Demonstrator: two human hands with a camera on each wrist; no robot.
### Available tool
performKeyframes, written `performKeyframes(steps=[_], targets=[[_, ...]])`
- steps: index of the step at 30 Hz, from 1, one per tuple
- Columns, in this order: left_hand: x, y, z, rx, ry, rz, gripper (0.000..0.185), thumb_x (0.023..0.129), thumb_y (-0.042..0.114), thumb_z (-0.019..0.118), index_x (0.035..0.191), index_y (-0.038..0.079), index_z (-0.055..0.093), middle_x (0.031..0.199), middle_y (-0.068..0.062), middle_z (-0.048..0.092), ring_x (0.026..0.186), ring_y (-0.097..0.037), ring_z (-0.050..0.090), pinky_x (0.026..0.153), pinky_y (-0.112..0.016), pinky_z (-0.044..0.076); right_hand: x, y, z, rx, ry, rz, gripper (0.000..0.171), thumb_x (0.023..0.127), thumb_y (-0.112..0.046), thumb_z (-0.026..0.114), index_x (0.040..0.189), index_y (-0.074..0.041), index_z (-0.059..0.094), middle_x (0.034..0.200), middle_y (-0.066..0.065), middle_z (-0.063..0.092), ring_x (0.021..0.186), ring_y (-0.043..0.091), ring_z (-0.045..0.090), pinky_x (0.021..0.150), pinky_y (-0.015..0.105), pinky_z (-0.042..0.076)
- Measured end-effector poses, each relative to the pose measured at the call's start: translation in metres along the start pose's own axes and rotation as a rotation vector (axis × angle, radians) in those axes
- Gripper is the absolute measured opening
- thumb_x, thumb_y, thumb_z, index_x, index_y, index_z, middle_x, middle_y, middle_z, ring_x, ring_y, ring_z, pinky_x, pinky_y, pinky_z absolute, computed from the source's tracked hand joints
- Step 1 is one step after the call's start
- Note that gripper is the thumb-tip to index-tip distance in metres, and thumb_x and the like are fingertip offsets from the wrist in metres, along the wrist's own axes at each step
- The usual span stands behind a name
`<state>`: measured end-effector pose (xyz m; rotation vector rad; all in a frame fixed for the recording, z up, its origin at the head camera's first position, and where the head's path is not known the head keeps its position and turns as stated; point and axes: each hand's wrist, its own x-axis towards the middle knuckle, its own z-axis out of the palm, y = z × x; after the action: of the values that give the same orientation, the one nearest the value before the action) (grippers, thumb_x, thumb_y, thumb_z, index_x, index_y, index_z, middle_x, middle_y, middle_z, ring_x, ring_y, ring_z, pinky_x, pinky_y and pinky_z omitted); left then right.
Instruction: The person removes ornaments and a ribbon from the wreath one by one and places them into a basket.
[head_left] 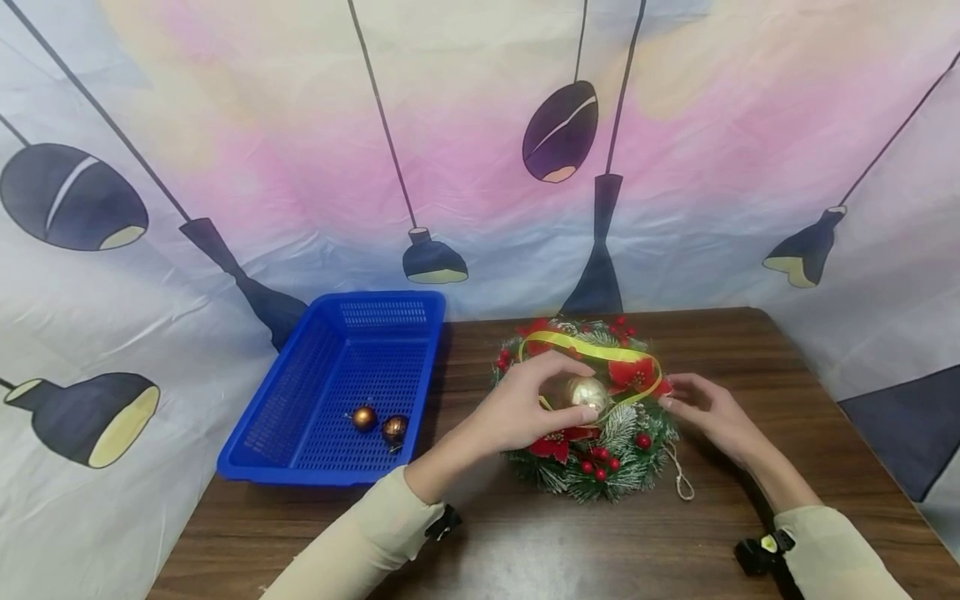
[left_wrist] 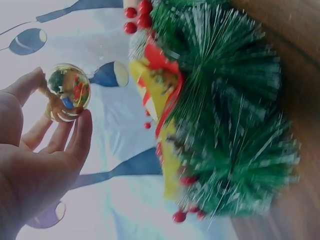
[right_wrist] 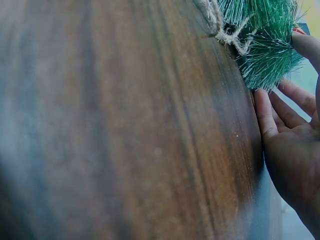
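A gold Christmas ball (head_left: pixel 588 398) is pinched between the thumb and fingers of my left hand (head_left: pixel 517 400), above the middle of a green Christmas wreath (head_left: pixel 618 429). In the left wrist view the shiny ball (left_wrist: pixel 70 90) is apart from the branches. The wreath lies on the table with frosted needles, red poinsettias (head_left: pixel 637 375), red berries and a loop of yellow ribbon (head_left: pixel 577 343). At the wreath's right edge, my right hand (head_left: pixel 708 412) holds the rim, thumb by a red petal and fingers low against the needles (right_wrist: pixel 272 55).
Left of the wreath stands a blue plastic basket (head_left: pixel 258 417) with two copper-brown balls (head_left: pixel 364 418) inside. A twine loop (head_left: pixel 681 483) sticks out from the wreath's right side onto the wooden table (head_left: pixel 570 550). Behind hangs a cloth backdrop (head_left: pixel 480 167) printed with lamps.
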<state>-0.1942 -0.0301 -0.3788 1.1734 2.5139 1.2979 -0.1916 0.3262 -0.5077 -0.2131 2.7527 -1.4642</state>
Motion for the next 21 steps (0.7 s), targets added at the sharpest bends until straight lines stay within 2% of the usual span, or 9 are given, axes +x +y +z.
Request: performKeyframes(steps=[3,9,15,21], targets=[[-0.003,0.002,-0.012,0.021,0.022,0.014,0.047,0.095,0.036,0.082,0.136,0.017,0.069,0.133,0.008,0.066,0.121,-0.007,0.060,0.103,-0.035,0.054,0.000,0.000,0.000,-0.003,0.002,-0.002,0.056,0.106,-0.036,0.067,0.148,-0.002,0.054,0.143,0.023,0.060,0.128,0.042,0.060,0.093,0.025,0.050],[-0.009,0.004,-0.043,0.018,0.132,0.013,0.046,0.091,0.031,0.087,0.132,0.018,0.070,0.130,0.007,0.068,0.112,-0.009,0.064,0.095,-0.035,0.058,0.000,0.000,0.000,0.000,-0.004,-0.003,0.054,0.106,-0.035,0.067,0.148,-0.002,0.054,0.143,0.023,0.060,0.128,0.042,0.060,0.094,0.026,0.050],[-0.021,0.000,-0.079,-0.036,0.240,-0.032,0.046,0.091,0.026,0.088,0.132,0.017,0.070,0.126,0.005,0.067,0.111,-0.014,0.067,0.095,-0.037,0.060,0.000,-0.002,0.000,-0.006,-0.003,0.002,0.056,0.106,-0.037,0.067,0.148,-0.002,0.054,0.145,0.023,0.059,0.129,0.043,0.059,0.096,0.033,0.050],[-0.032,-0.005,-0.110,-0.037,0.298,-0.073,0.049,0.091,0.021,0.087,0.136,0.013,0.067,0.131,-0.001,0.065,0.116,-0.022,0.069,0.097,-0.036,0.059,0.000,-0.002,-0.001,0.000,-0.004,0.001,0.055,0.106,-0.036,0.067,0.147,-0.002,0.054,0.146,0.023,0.057,0.131,0.044,0.057,0.096,0.028,0.049]])
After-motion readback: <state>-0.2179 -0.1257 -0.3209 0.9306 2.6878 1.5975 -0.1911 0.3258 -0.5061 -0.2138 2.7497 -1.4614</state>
